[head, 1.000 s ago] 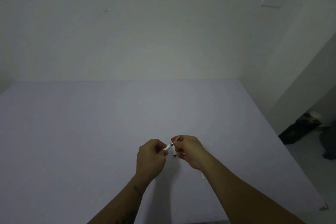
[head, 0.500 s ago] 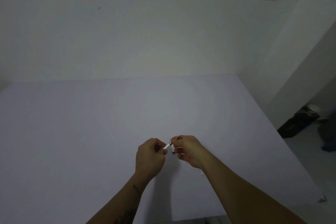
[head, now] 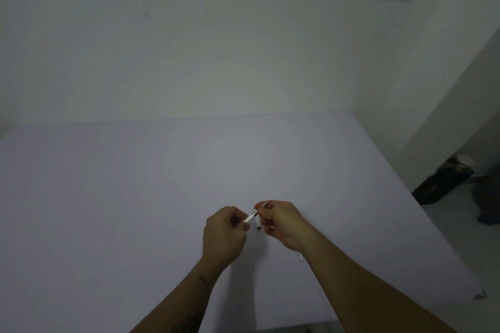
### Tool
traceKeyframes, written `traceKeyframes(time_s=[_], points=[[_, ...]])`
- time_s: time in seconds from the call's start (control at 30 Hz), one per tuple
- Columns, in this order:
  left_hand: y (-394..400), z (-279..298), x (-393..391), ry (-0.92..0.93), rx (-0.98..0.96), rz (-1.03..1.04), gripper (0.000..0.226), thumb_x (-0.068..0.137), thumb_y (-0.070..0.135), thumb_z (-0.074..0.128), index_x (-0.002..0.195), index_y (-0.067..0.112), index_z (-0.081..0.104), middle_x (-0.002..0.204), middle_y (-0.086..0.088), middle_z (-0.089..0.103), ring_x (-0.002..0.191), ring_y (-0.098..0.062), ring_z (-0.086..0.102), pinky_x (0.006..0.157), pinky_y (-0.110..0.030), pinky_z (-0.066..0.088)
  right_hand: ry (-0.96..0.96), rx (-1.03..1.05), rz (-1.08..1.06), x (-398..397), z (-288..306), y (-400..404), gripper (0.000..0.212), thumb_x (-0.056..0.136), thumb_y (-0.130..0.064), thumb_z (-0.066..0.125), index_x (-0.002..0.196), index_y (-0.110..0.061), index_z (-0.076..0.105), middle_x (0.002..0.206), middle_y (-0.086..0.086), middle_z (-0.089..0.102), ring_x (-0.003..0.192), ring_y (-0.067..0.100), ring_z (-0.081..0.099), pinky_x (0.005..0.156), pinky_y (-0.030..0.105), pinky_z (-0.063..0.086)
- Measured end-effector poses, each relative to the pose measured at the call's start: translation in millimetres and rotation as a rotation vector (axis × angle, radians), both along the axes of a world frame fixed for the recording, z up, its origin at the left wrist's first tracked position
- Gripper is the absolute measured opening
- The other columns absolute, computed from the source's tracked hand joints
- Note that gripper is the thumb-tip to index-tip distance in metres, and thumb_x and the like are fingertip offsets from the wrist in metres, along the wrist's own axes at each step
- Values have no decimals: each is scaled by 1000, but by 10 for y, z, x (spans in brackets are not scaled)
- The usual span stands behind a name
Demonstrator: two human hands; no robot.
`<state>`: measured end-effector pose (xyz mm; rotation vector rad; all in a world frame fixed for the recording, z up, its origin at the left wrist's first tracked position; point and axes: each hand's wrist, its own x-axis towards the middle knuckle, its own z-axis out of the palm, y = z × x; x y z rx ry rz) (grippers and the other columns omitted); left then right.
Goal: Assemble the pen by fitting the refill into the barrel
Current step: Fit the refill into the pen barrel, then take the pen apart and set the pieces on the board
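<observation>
Both hands meet above the near middle of the pale lilac table (head: 162,184). My left hand (head: 224,235) is closed around one end of a thin white pen barrel (head: 250,218). My right hand (head: 281,222) pinches the other end, where a thin refill tip (head: 263,204) sticks out past the fingers. The piece slants up to the right between the two hands. A short white part with a dark end (head: 258,224) shows just below it; whether it lies on the table or hangs from my right hand I cannot tell.
A small white piece (head: 301,256) peeks out on the table beside my right forearm. The table's right edge runs diagonally; past it on the floor lie a dark bag (head: 443,181) and dark cloth (head: 487,205). A white wall stands behind the table.
Both hands have stayed together on the pen with only slight finger shifts. The view tilted a little, so the table's far edge sits higher or lower in frame.
</observation>
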<state>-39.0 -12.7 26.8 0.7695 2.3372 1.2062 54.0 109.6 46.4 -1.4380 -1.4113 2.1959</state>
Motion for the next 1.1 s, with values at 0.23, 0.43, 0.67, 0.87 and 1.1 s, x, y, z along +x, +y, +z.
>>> traceKeyframes(time_s=[0.23, 0.43, 0.67, 0.87, 1.1], points=[[-2, -37, -41, -46, -3, -2, 16, 79, 8, 73, 76, 24, 71, 72, 7, 69, 68, -13, 65, 62, -25, 52, 66, -17, -56, -15, 22, 46, 26, 95, 1, 54, 91, -12, 75, 98, 14, 67, 81, 21, 59, 66, 30, 52], [-37, -81, -92, -86, -27, 18, 15, 81, 10, 72, 78, 25, 70, 76, 6, 69, 71, -15, 65, 68, -33, 57, 123, -66, -112, -22, 104, 187, 17, 95, -1, 56, 99, -9, 71, 88, 8, 70, 75, 18, 62, 66, 29, 52], [-97, -168, -90, -89, -51, 8, 15, 83, 10, 69, 80, 25, 68, 79, 4, 67, 70, -18, 63, 68, -36, 55, 75, 102, -223, 36, 164, 424, 14, 96, -6, 56, 94, -11, 69, 79, 7, 68, 62, 15, 60, 56, 25, 48], [-89, -206, -61, -87, -102, 2, 8, 84, 13, 68, 82, 20, 66, 82, 1, 67, 68, -20, 62, 63, -31, 54, -125, 200, -30, 140, -227, 222, 17, 92, -8, 64, 76, -10, 70, 67, 9, 65, 49, 12, 59, 45, 19, 45], [-75, -263, 33, -119, -141, -100, 6, 85, 13, 67, 83, 19, 65, 82, 0, 68, 69, -15, 60, 62, -23, 46, -156, 132, -14, 126, -464, 93, 18, 92, -3, 56, 83, -10, 70, 70, 9, 67, 53, 16, 69, 52, 24, 51]])
